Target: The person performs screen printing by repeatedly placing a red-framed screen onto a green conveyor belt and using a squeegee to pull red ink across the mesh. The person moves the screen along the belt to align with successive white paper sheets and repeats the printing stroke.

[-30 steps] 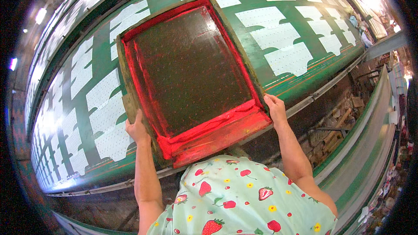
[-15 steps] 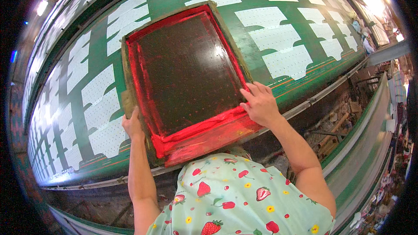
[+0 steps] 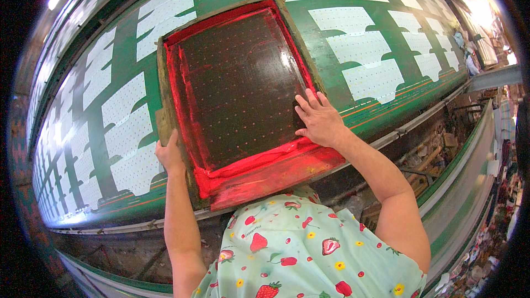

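A screen printing frame (image 3: 202, 186) lies tilted on the green table, its dark mesh (image 3: 237, 88) dotted with small light points and bordered in wet red ink. Thick red ink (image 3: 259, 160) is banked along the near side. My left hand (image 3: 170, 154) is closed on the outer left side of the frame, thumb up along it, some fingers hidden. Over the lower right side, my right hand (image 3: 320, 120) spreads its fingers flat, their tips above the mesh edge; whether they touch it I cannot tell.
White dotted cut fabric pieces (image 3: 361, 49) lie in rows on the long green printing table (image 3: 326, 91). A metal rail (image 3: 408, 129) runs along its near edge. Beyond the gap at right stands another green-edged table (image 3: 469, 160). Clutter (image 3: 441, 143) fills the space below.
My right hand has shifted up and left, its fingers opening out from the frame's side over the mesh. The left hand stays on the frame. The view has tilted slightly.
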`<state>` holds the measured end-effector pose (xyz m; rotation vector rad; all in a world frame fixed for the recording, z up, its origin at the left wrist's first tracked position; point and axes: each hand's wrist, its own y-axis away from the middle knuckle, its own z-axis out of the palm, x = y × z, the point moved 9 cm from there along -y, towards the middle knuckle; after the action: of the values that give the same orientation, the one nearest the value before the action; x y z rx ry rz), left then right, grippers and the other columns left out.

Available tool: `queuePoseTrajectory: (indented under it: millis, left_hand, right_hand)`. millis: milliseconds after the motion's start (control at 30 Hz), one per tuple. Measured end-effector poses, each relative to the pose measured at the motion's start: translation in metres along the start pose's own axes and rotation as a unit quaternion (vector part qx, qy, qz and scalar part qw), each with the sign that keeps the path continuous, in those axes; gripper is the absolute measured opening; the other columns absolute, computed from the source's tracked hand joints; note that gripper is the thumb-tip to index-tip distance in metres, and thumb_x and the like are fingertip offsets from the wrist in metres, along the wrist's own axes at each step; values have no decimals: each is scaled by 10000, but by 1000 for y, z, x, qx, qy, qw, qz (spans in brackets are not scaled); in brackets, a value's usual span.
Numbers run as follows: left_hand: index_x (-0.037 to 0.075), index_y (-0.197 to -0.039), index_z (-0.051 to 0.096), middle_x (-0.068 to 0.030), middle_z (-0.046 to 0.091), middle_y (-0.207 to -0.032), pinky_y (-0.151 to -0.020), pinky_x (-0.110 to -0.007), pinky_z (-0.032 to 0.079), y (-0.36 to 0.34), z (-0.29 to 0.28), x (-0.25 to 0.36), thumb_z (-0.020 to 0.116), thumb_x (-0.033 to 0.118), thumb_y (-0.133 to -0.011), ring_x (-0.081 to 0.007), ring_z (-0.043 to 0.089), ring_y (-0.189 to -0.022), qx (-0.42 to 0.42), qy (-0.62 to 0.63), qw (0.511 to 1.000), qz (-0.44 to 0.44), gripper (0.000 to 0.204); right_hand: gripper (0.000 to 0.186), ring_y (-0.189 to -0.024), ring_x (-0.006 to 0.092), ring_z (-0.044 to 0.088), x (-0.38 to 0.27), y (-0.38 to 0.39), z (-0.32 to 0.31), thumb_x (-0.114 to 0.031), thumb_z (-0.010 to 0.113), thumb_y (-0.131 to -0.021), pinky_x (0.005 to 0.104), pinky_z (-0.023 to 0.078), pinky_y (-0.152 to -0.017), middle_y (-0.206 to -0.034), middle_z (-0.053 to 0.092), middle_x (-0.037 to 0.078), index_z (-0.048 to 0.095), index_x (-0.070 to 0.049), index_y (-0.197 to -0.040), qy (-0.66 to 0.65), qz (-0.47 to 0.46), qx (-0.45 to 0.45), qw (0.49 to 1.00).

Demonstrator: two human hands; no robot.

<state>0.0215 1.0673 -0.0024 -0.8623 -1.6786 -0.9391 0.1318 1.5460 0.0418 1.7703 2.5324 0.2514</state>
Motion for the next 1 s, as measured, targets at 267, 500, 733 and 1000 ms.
queuePoseTrajectory:
  millis: [267,500,733,1000]
  left_hand:
    - [-27,-1202,784,-78,809,-1126,-907,-373,558,-8,-5,-12,903,225,-941,-195,724,-982,3,-17,1000,15,382]
    - [-19,-1245,773,-164,825,-1127,-934,-426,581,-4,-6,5,905,259,-907,-287,769,-976,31,-146,982,113,457]
    - [25,-1297,776,-183,828,-1163,-955,-451,596,0,-10,8,905,364,-917,-329,795,-1061,43,-159,979,124,525]
    - [-29,-1407,719,-265,769,-1327,-1090,-464,543,-7,-11,-3,580,539,-1149,-387,734,-1242,71,-32,988,133,639]
  right_hand:
    - [617,-1508,421,491,29,47,-92,-398,838,-940,560,378,-1257,-1600,566,161,698,-81,-1452,-99,95,208,968]
    - [577,-1289,354,677,-101,98,-88,-246,898,-852,521,538,-1109,-1375,712,129,726,-84,-1378,-296,-76,112,945]
    - [444,-1191,339,715,-167,74,-68,-113,687,-894,484,565,-1044,-1291,735,126,734,-54,-1332,-169,-70,123,975]
    - [464,-1157,302,740,-191,44,-63,-60,717,-841,470,577,-1000,-1245,767,94,772,-87,-1302,-163,-32,121,979]
